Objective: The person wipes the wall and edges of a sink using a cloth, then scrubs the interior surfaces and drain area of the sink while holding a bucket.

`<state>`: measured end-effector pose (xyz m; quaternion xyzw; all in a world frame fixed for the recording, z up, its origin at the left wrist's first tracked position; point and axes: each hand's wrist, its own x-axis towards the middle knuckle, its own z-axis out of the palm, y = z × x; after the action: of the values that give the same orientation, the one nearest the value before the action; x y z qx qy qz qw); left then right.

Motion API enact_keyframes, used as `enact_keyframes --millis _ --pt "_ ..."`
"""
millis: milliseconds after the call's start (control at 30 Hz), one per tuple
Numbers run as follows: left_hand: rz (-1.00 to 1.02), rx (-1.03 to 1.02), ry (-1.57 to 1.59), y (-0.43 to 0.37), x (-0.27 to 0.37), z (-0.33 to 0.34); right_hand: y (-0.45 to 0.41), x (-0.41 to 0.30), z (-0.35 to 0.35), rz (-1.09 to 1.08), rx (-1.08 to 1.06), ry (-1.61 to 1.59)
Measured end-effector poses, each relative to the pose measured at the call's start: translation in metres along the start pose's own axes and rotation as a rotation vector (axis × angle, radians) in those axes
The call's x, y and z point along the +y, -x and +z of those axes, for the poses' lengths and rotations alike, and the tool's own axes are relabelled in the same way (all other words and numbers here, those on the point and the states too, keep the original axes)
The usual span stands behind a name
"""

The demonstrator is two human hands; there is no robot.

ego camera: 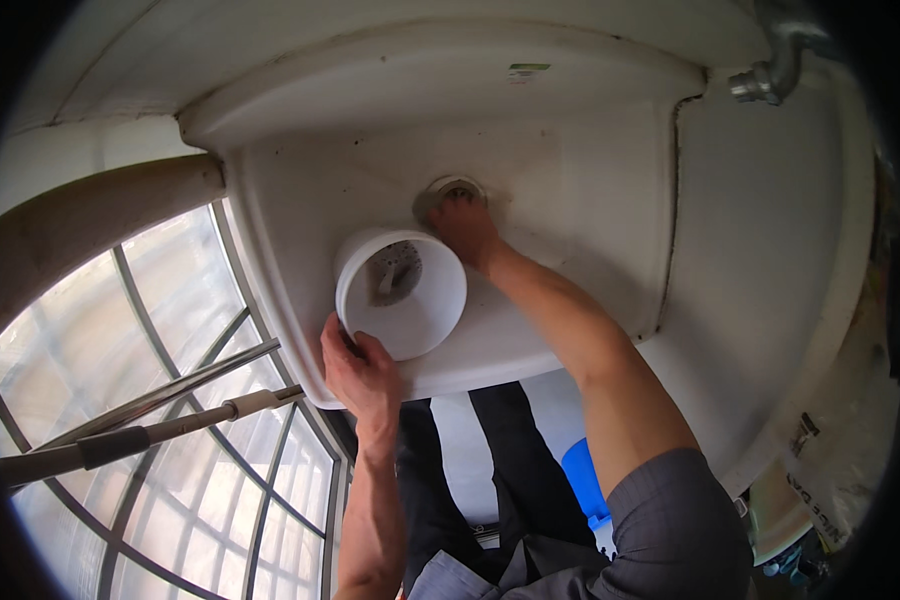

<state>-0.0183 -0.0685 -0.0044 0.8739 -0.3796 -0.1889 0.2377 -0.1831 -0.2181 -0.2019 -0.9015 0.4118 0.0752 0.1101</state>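
A white plastic bucket (435, 300) is tilted in a white sink basin (615, 187), its mouth towards me. Some greyish, bubbly liquid (397, 274) shows at its bottom, with a pale strip in it. My left hand (361, 367) grips the bucket's rim at the lower left, thumb at the edge. Just beyond the bucket, my right hand (465, 229) reaches down to the round drain (457, 182), its fingertips at the opening. A blurred greyish patch lies beside those fingers. Whether they hold anything is hidden.
A metal tap (757, 82) juts in at the upper right. Two poles (165, 431) lean at the left before a barred window (187, 292), under a thick pipe (105, 225). A blue plastic object (585, 476) stands by my legs. Plastic bags (817, 487) lie at the lower right.
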Motion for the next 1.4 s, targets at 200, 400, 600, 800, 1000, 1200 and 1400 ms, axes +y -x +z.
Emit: enact_keyframes --millis 200,400,600,800,1000,1200,1400 --pt "0.0 -0.015 -0.044 0.0 -0.003 -0.002 0.047 0.079 -0.023 0.116 -0.297 0.058" --pt "-0.015 -0.031 -0.024 0.0 0.007 0.007 -0.026 0.022 -0.001 0.067 -0.103 -0.052" --pt "-0.051 -0.031 -0.063 0.0 -0.004 -0.001 0.053 0.024 -0.01 0.021 -0.53 -0.094" --pt "-0.037 -0.016 -0.018 0.001 0.0 0.003 0.041 0.051 -0.021 0.119 -0.387 -0.017" --pt "-0.043 -0.045 -0.032 0.001 0.0 0.002 0.013 -0.042 -0.014 0.249 -0.384 -0.62" --pt "-0.011 0.003 -0.037 -0.001 -0.003 -0.002 0.037 0.02 -0.033 -0.034 -0.534 -0.129" --pt "-0.033 -0.032 -0.003 0.0 0.001 0.005 0.056 0.031 -0.01 0.09 -0.38 -0.148"
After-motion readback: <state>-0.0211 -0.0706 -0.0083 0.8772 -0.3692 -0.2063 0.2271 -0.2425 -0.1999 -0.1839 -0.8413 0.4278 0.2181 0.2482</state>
